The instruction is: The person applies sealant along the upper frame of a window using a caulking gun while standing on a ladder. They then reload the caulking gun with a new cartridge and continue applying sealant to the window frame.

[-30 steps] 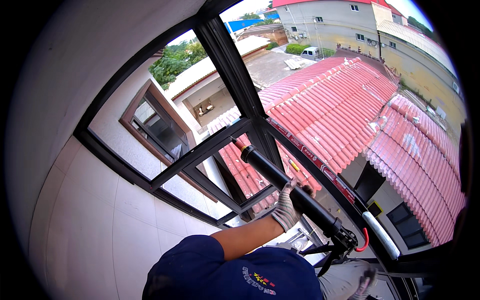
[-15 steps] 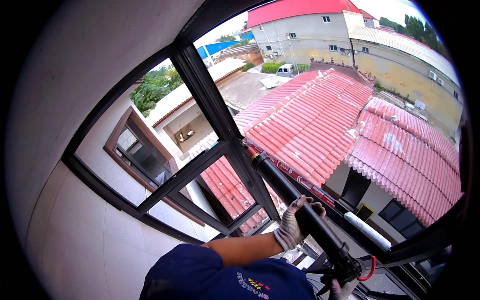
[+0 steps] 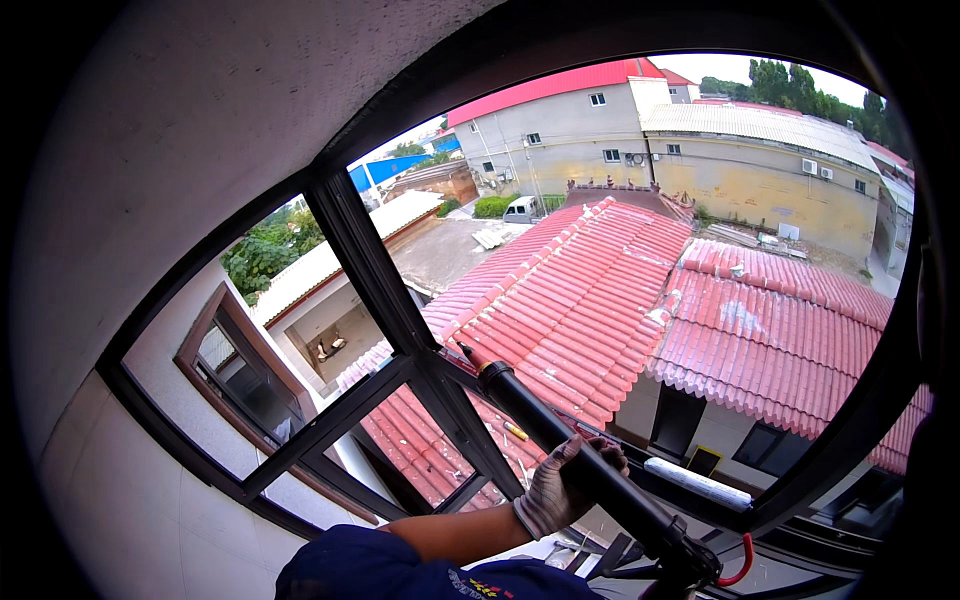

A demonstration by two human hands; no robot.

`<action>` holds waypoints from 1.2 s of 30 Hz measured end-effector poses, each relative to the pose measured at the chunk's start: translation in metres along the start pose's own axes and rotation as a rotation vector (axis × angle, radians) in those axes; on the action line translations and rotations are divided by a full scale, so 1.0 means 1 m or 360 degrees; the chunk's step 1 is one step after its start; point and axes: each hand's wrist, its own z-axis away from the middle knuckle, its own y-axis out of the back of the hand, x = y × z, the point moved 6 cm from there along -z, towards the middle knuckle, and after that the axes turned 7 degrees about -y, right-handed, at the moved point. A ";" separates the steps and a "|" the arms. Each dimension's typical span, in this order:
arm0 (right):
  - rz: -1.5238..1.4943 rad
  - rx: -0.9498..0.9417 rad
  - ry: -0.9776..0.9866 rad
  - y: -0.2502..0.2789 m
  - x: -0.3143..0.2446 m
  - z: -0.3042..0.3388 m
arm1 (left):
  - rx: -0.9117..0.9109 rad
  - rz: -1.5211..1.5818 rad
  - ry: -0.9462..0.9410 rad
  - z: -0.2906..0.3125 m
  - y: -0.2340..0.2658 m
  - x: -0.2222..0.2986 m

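A long black caulking gun [image 3: 535, 408] slants up and left, its dark pointed nozzle [image 3: 468, 352] near the joint of the window frame's bars. My left hand [image 3: 565, 485], in a pale striped work glove, is closed around the middle of the barrel. At the gun's back end a red hook [image 3: 741, 562] curves upward. Only a sliver of my right hand [image 3: 675, 592] shows at the lower edge by the handle; its fingers are mostly hidden. A white sausage-shaped sealant pack [image 3: 697, 483] lies along the sill, right of the barrel.
The dark window frame [image 3: 365, 265] surrounds me, with a pale wall [image 3: 150, 470] at left. Beyond lie red tiled roofs [image 3: 570, 320] and a grey-yellow building [image 3: 750, 180]. A small yellow cylinder [image 3: 515, 431] shows near the lower bars.
The view has shifted, with the outdoor scene sitting lower and further left. The nozzle now shows against the red roof just right of the upright. My right hand has mostly dropped below the edge.
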 end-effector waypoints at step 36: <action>-0.0919 0.0264 -0.1212 0.041 0.081 0.103 | -0.0512 -0.0805 0.0541 0.002 0.001 -0.058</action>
